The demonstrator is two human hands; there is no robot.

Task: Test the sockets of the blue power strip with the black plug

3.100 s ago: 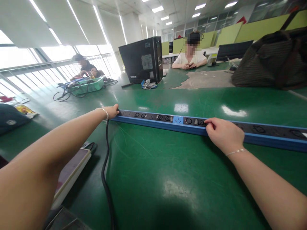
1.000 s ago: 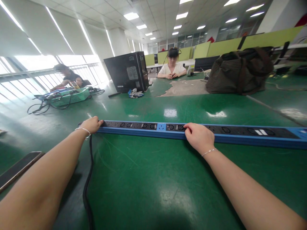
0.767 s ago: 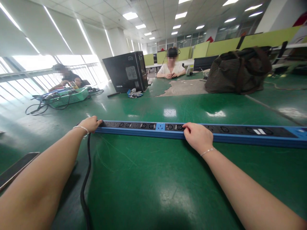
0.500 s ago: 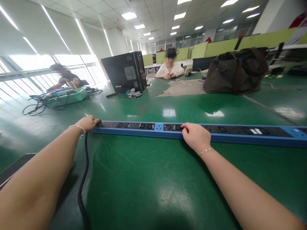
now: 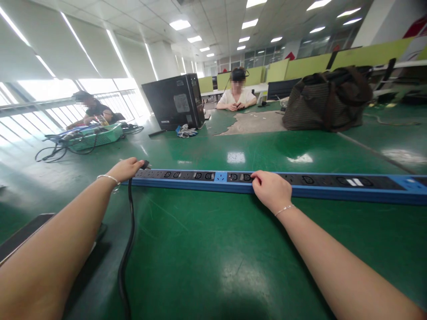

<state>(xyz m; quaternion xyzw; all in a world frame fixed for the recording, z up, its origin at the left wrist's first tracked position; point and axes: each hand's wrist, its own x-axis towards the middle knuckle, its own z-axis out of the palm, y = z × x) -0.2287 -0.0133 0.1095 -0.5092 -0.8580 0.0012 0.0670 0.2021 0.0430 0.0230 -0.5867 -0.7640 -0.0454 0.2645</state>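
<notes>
A long blue power strip point(image 5: 200, 183) with a black socket face lies across the green table. My left hand point(image 5: 125, 171) is closed on a black power plug point(image 5: 145, 165), held just above the strip's left end with its metal prongs showing. From that hand a thick black cord point(image 5: 128, 249) hangs down toward me and runs out at the bottom edge. My right hand point(image 5: 272, 190) is closed around the strip near its middle, thumb and fingertips over a socket. Most of its fingers are hidden behind the strip.
On the green table point(image 5: 187, 266) stand a black computer case point(image 5: 173, 102), blue-and-white gloves point(image 5: 186, 131), a green basket point(image 5: 100, 138) with cables and a brown bag point(image 5: 325, 100). A dark flat object point(image 5: 23, 233) lies by my left forearm. Two people sit beyond.
My left hand has lifted the plug off the strip's left end and moved slightly right, the cord swinging along. My right hand keeps its hold on the strip.
</notes>
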